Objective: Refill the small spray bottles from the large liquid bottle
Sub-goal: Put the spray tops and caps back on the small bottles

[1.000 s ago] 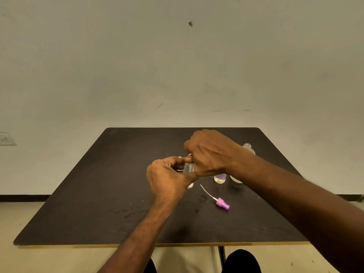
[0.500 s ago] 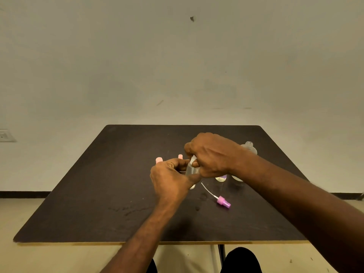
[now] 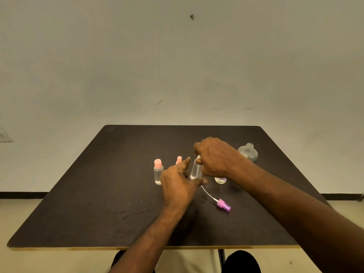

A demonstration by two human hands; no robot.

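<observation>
On the dark table (image 3: 98, 194) a small clear spray bottle (image 3: 195, 170) stands upright at the centre. My right hand (image 3: 214, 156) grips its white top from above. My left hand (image 3: 177, 180) lies just left of it with fingers spread and holds nothing. A pink-capped small bottle (image 3: 158, 172) stands to the left, and another pink cap (image 3: 178, 160) peeks out behind my left hand. A third small bottle (image 3: 220, 180) shows below my right wrist. The large round clear bottle (image 3: 248, 152) stands uncapped at the back right.
A purple spray head with its white dip tube (image 3: 222, 205) lies loose on the table in front of the bottles. Wet smears (image 3: 128, 211) mark the table surface nearer to me. A pale wall rises behind the table.
My left hand has let go of the central small bottle and spread open. The right hand stays on the bottle's top. The pink-capped bottles at the left have come into sight.
</observation>
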